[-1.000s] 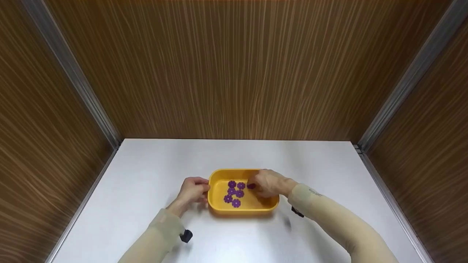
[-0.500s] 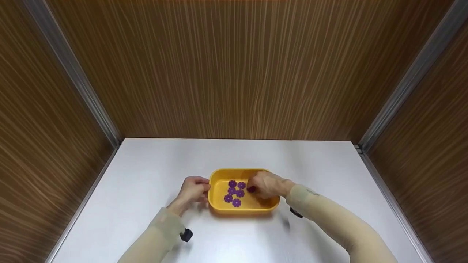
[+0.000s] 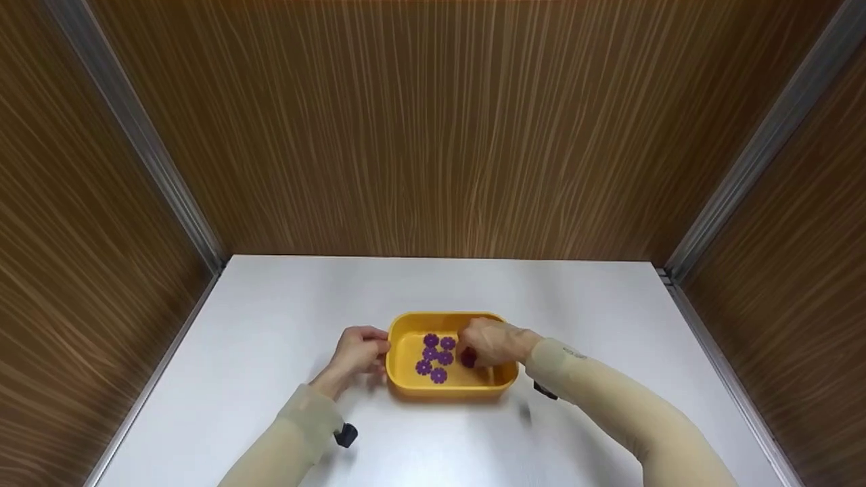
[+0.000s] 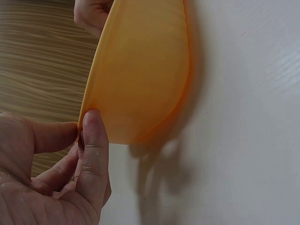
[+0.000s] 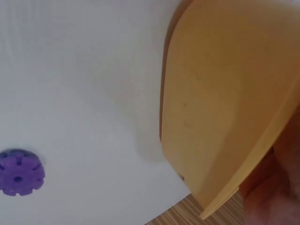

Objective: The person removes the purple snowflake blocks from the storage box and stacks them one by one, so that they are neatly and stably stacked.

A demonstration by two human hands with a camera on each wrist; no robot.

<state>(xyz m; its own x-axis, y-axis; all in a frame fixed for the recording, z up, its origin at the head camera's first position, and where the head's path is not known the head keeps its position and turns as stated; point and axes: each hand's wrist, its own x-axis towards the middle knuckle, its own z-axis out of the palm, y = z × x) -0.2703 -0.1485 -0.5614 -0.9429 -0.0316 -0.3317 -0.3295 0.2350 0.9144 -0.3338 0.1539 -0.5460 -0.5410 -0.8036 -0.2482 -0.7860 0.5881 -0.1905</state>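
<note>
A yellow plastic tray stands on the white table. My left hand pinches its left rim between thumb and fingers, and the left wrist view shows the tray's wall gripped this way. Several purple flower-shaped notched discs lie loose on the tray's floor. Inside the right half of the tray, my right hand, with curled fingers, holds a dark reddish-purple disc near the tray's floor. The fingertips of that hand are mostly hidden in the head view; the right wrist view shows only part of it behind the tray's wall.
In the right wrist view, a purple notched disc lies on the white table outside the tray, with another dark edge behind it. Wood-grain panels rise at the back and both sides, with grey metal strips in the corners.
The right hand has shifted slightly, and the dark disc at its fingers has moved a little toward the person and shows more of its face. The left hand stays on the rim.
</note>
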